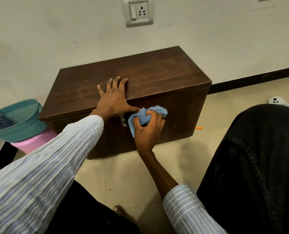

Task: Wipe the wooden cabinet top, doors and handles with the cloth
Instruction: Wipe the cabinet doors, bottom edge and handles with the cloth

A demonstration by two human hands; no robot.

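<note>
I see the low dark-brown wooden cabinet [140, 78] standing on the tiled floor [140, 174] against the pale wall [56, 31]. My left hand [114, 97] lies flat and unclenched on the front edge of the cabinet top, fingers spread, thumb hooked over the edge; it grasps nothing and appears to steady the unit. My right hand [148, 130] is clenched around the bunched light-blue cloth [148, 114], pressing it against the front door face just beside the curved metal handle [123, 121].

Progress, as I judge it: the step in hand is the door and handle wipe. The top shows faint streaks, but I cannot tell whether it is already wiped. One handle is visible; a second, if present, is hidden behind the cloth and hand. The rest of the door front, right of the cloth and below it, appears to remain.

Surroundings: a teal perforated plastic basket [27, 122] rests on a pink plastic tub [32, 142] just beside the left end of the cabinet; this may restrict access to that side. A grey switch-and-socket plate [137, 11] sits on the wall well above. A dark trouser knee [251, 157] fills the lower right, and small orange scraps [198, 128] lie on the floor near the right corner. Nothing rests on the top except the left hand.
</note>
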